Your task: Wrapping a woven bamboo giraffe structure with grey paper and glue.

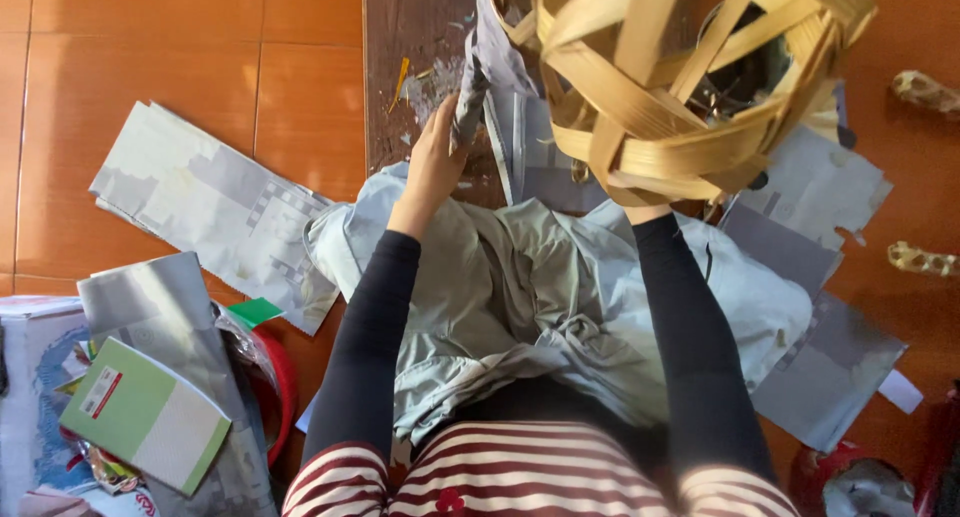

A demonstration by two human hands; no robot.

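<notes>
1. The left hand (pixel 435 157) is closed around a twisted roll of grey paper (pixel 470 102), which points up and away from the wrist.
2. The right hand is hidden behind a woven bamboo basket (pixel 690 77); only the black-sleeved forearm (pixel 690 347) shows, running up to the basket's lower edge, so whether that hand is open or gripping cannot be told.
3. The basket sits just right of the paper roll — raised close to the camera, its pale strips loosely interlaced with gaps between them.
4. Below both arms a crumpled pale blue-grey cloth (pixel 530 297) lies across the person's lap.
5. A dark wooden board (pixel 410 37) lies on the floor beyond the left hand, with scraps on it.
6. Flat sheets of grey printed paper (pixel 210 202) are spread on the orange tiled floor (pixel 150 37) to the left — more lie to the right.
7. At far lower left, a green and white booklet (pixel 145 412) rests on other papers, beside a red rim (pixel 285 387).
</notes>
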